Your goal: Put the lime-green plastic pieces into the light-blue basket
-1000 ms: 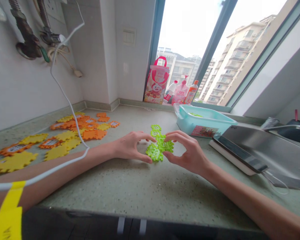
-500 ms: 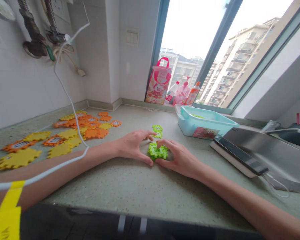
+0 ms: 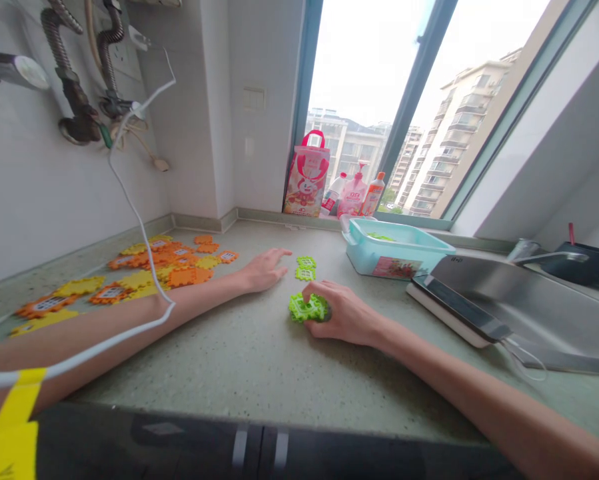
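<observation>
Thumb and fingers of my right hand (image 3: 340,311) grip the right side of a green interlocking toy block (image 3: 306,308), which rests on the countertop (image 3: 259,373). The block looks built from notched plastic pieces; its right edge is hidden by the fingers. My left hand (image 3: 265,270) is open over the counter, fingers stretched forward, holding nothing. Just right of its fingertips lie two small green window pieces (image 3: 306,268), one behind the other, apart from the block.
Orange pieces (image 3: 190,276) and yellow pieces (image 3: 80,286) are spread at the left. A turquoise bin (image 3: 399,250) with green pieces inside stands at the back right. A phone-like dark device (image 3: 454,307) lies by the steel sink (image 3: 514,300). A white cable (image 3: 138,207) crosses my left forearm.
My left hand has drawn away from the green block, forward and left, its fingers straightening. My right hand stays at the block. The camera view has shifted slightly.
</observation>
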`<state>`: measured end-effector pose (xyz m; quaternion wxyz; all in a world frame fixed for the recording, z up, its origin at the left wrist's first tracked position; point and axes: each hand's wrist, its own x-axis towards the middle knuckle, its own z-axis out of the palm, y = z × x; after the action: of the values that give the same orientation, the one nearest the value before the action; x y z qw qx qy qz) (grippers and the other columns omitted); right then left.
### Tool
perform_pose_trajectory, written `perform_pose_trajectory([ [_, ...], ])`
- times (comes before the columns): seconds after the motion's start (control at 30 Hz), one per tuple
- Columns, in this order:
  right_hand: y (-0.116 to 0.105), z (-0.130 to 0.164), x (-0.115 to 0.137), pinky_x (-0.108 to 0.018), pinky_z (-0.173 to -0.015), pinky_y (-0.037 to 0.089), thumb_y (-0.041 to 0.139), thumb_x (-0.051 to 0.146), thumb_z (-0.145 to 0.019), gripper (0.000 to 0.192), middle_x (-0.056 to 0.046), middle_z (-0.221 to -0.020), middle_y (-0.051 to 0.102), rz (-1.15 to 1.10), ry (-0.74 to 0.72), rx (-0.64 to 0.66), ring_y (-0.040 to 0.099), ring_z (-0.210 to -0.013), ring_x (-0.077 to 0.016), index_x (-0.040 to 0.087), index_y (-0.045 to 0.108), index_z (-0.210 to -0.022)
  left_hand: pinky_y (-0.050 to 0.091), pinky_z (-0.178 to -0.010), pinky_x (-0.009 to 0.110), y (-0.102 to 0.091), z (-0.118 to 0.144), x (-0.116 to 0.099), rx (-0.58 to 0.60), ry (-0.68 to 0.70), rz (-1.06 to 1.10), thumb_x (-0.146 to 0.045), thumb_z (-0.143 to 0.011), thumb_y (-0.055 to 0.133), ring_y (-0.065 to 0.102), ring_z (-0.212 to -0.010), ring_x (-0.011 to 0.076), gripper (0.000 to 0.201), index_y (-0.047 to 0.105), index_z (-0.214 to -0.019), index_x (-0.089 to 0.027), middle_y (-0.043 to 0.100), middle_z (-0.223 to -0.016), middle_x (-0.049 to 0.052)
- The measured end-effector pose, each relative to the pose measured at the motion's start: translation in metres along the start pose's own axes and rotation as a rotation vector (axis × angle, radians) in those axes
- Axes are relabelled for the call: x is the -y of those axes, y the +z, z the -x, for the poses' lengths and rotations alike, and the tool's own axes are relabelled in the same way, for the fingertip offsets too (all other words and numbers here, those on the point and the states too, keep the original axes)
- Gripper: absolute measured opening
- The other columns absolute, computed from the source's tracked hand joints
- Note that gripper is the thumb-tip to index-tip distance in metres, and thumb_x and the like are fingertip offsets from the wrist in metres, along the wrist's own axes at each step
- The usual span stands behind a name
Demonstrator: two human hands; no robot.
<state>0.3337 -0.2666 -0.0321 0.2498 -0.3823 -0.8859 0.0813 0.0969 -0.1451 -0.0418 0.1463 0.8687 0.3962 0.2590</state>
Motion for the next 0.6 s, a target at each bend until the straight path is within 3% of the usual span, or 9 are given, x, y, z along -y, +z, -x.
perform_pose_trajectory([
  [0.1, -0.005, 0.002, 0.002, -0.03, -0.079, 0.046, 0.078, 0.021, -0.073, 0.035, 0.0, -0.096, 0.068, -0.021, -0.039, 0.032, 0.06, -0.083, -0.0181, 0.024, 0.063, -0.105, 0.03, -0.125, 0.051, 0.006, -0.015, -0.006, 0.091, 0.13, -0.158, -0.049, -0.098, 0.052, 0.041, -0.151, 0.0314, 0.064, 0.048, -0.156, -0.02, 0.046, -0.162, 0.015],
  [0.2, -0.008, 0.002, 0.004, -0.031, -0.082, 0.048, 0.077, 0.018, -0.071, 0.038, -0.002, -0.102, 0.071, -0.024, -0.079, 0.058, 0.063, -0.089, -0.0199, 0.024, 0.064, -0.106, 0.028, -0.126, 0.052, 0.013, -0.031, -0.009, 0.18, 0.194, -0.18, -0.06, -0.097, 0.055, 0.036, -0.155, 0.0329, 0.073, 0.044, -0.16, -0.024, 0.037, -0.168, 0.015],
  [0.37, -0.014, 0.003, -0.004, -0.033, -0.087, 0.051, 0.077, 0.016, -0.07, 0.039, -0.005, -0.11, 0.073, 0.012, -0.166, 0.051, 0.067, -0.098, -0.0228, 0.023, 0.065, -0.106, 0.033, -0.124, 0.045, 0.019, -0.041, -0.009, 0.232, 0.232, -0.208, -0.063, -0.1, 0.052, 0.047, -0.148, 0.0321, 0.067, 0.057, -0.151, -0.021, 0.048, -0.161, 0.015],
  [0.5, -0.042, 0.006, -0.026, -0.034, -0.091, 0.053, 0.073, 0.018, -0.076, 0.031, -0.006, -0.117, 0.074, 0.078, -0.192, -0.155, 0.068, -0.101, -0.0226, 0.024, 0.064, -0.105, 0.037, -0.121, 0.046, 0.016, -0.015, -0.025, 0.222, 0.277, -0.209, -0.064, -0.099, 0.053, 0.051, -0.144, 0.0334, 0.065, 0.06, -0.149, -0.023, 0.052, -0.159, 0.014],
  [0.6, -0.078, 0.01, -0.048, -0.037, -0.094, 0.053, 0.069, 0.023, -0.079, 0.027, -0.008, -0.121, 0.074, 0.177, -0.099, -0.455, 0.069, -0.105, -0.0242, 0.024, 0.063, -0.106, 0.039, -0.119, 0.047, 0.012, 0.01, -0.044, 0.236, 0.337, -0.144, -0.068, -0.096, 0.058, 0.054, -0.141, 0.0338, 0.067, 0.062, -0.148, -0.026, 0.053, -0.157, 0.014],
])
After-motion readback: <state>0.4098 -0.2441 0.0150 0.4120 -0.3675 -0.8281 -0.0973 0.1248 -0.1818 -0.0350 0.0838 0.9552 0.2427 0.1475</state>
